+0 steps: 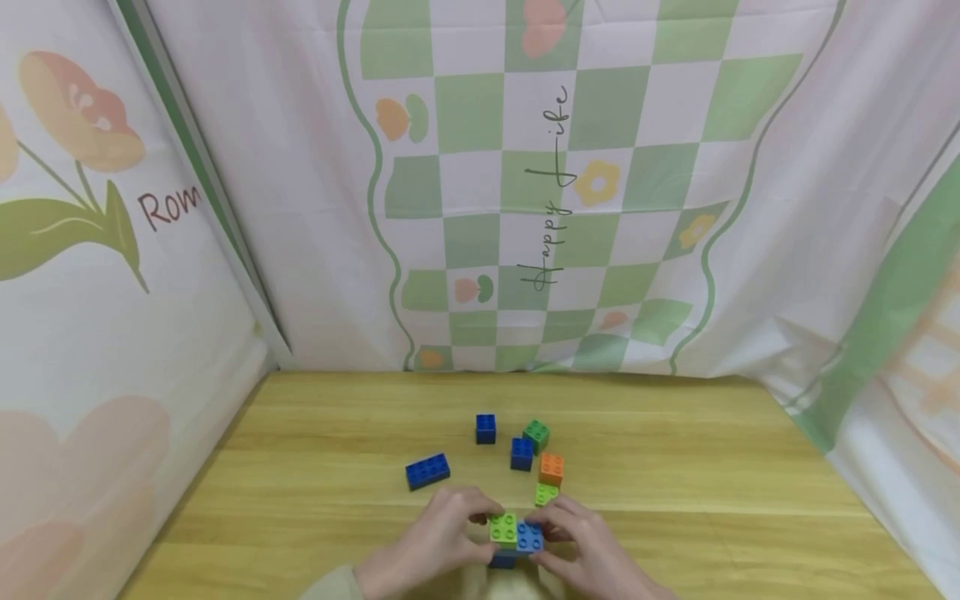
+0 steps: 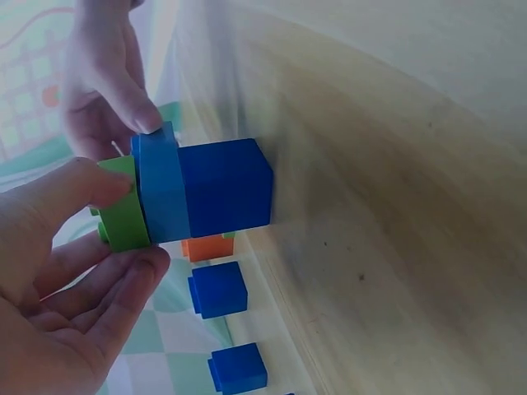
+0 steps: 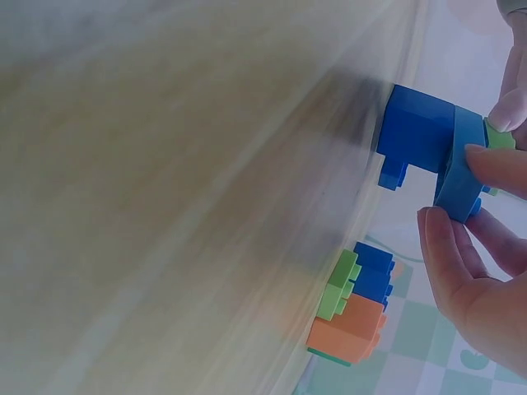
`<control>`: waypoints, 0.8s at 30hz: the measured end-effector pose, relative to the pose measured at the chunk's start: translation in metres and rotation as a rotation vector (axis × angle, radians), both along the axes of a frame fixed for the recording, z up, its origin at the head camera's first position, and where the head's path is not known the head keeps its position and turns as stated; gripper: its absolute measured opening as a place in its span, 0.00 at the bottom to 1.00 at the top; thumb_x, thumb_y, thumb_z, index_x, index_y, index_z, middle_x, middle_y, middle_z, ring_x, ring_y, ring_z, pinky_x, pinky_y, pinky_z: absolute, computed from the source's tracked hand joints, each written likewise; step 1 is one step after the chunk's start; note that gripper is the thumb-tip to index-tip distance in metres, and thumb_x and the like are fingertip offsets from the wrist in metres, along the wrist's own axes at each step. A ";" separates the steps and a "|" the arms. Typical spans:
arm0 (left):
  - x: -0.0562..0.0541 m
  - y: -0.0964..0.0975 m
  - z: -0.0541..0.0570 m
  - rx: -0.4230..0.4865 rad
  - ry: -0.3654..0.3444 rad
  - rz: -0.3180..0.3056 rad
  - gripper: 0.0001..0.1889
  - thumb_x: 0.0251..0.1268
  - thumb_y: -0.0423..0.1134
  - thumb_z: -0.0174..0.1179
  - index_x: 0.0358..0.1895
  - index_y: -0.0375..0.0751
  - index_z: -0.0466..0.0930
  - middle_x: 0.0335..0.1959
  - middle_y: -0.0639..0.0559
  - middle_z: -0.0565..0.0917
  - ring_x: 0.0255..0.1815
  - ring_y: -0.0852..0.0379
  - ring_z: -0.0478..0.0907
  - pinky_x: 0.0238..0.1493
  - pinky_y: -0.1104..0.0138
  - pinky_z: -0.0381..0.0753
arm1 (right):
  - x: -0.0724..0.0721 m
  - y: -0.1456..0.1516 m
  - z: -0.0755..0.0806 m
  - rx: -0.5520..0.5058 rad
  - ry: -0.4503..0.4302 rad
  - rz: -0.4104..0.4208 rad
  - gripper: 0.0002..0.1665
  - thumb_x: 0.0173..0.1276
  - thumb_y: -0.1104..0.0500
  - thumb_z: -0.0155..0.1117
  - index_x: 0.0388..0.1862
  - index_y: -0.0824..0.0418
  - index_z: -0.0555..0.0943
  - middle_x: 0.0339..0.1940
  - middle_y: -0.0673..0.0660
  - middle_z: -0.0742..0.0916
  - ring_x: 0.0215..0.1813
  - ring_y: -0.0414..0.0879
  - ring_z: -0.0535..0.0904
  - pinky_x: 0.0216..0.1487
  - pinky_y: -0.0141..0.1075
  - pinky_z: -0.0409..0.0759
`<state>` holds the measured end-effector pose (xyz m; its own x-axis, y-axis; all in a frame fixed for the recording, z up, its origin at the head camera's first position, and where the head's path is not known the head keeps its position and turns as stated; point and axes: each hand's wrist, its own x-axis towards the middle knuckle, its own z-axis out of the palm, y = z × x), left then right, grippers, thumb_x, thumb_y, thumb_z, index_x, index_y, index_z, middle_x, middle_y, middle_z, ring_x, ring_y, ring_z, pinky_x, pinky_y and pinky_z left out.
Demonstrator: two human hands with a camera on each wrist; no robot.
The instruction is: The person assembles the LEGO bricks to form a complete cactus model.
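Three joined toy bricks are held in a stack between the two hands. At the top, a squarish lime brick is seen with its four round studs bared. Beneath it a longer mid-blue brick is set, its half nearer the right hand left uncovered, four more studs showing. Under the half nearer the left hand, a taller dark blue block is fitted, its base apparently rested on the table. The lime brick is pinched between thumb and fingers by the left hand; the overhanging end of the mid-blue brick is gripped likewise by the right hand.

Smooth, plastic-looking faces and crisp edges are shared by all the bricks. Just beyond the right hand's fingers, a second lime piece is placed, with an orange brick just behind it; farther out, a blue cube and a green cube, turned askew, are grouped. Beyond the gap between the hands, another blue cube is stood. Beyond the left hand, a long blue brick is laid aslant, its studs in two rows. Pale wood grain is shown by the table. Farthest from both hands, a softly creased hanging is printed with green and white checks.
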<state>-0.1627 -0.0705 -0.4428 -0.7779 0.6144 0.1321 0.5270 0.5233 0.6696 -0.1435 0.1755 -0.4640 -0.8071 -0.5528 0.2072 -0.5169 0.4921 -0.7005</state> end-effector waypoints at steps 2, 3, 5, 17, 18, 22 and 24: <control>0.001 0.000 0.001 -0.014 0.004 0.011 0.19 0.51 0.35 0.72 0.50 0.44 0.86 0.42 0.56 0.88 0.40 0.71 0.81 0.43 0.81 0.79 | 0.000 0.000 0.000 0.000 0.006 0.003 0.21 0.62 0.55 0.71 0.54 0.54 0.81 0.47 0.50 0.84 0.47 0.35 0.83 0.46 0.30 0.87; 0.001 0.000 0.001 -0.026 0.004 0.020 0.19 0.51 0.36 0.73 0.50 0.45 0.86 0.42 0.57 0.88 0.40 0.71 0.80 0.44 0.80 0.78 | 0.000 0.000 0.000 -0.001 0.012 0.004 0.21 0.62 0.55 0.72 0.54 0.55 0.81 0.47 0.51 0.84 0.47 0.35 0.83 0.46 0.30 0.87; 0.002 0.001 0.003 -0.053 0.005 0.035 0.20 0.50 0.37 0.73 0.50 0.47 0.86 0.42 0.59 0.88 0.40 0.71 0.79 0.44 0.79 0.76 | 0.000 0.000 0.000 -0.004 0.018 0.006 0.21 0.62 0.56 0.72 0.54 0.55 0.81 0.47 0.51 0.84 0.47 0.35 0.83 0.46 0.30 0.87; 0.004 0.003 0.008 -0.085 0.019 0.055 0.20 0.49 0.37 0.74 0.50 0.46 0.86 0.41 0.59 0.88 0.39 0.70 0.80 0.43 0.79 0.75 | 0.000 0.000 0.003 0.002 -0.010 -0.003 0.21 0.61 0.57 0.72 0.54 0.55 0.81 0.48 0.51 0.84 0.47 0.35 0.83 0.46 0.30 0.87; 0.004 0.003 0.007 -0.075 0.016 0.056 0.20 0.49 0.37 0.74 0.49 0.45 0.86 0.41 0.59 0.88 0.39 0.69 0.80 0.42 0.79 0.76 | -0.001 0.000 0.003 0.000 -0.009 -0.003 0.21 0.61 0.57 0.72 0.54 0.55 0.81 0.48 0.51 0.84 0.47 0.36 0.83 0.46 0.30 0.87; 0.002 0.003 0.004 -0.063 -0.006 0.056 0.20 0.48 0.37 0.74 0.49 0.45 0.86 0.42 0.58 0.88 0.40 0.69 0.80 0.42 0.80 0.78 | 0.000 -0.001 0.002 0.000 0.007 -0.005 0.21 0.61 0.56 0.72 0.54 0.55 0.81 0.48 0.51 0.84 0.46 0.36 0.83 0.46 0.29 0.87; 0.001 0.003 0.003 -0.058 -0.021 0.049 0.20 0.48 0.36 0.74 0.49 0.45 0.85 0.42 0.58 0.88 0.40 0.70 0.80 0.42 0.80 0.79 | 0.000 -0.001 0.001 0.000 0.016 -0.004 0.21 0.61 0.55 0.72 0.54 0.55 0.81 0.47 0.52 0.85 0.46 0.36 0.83 0.45 0.28 0.87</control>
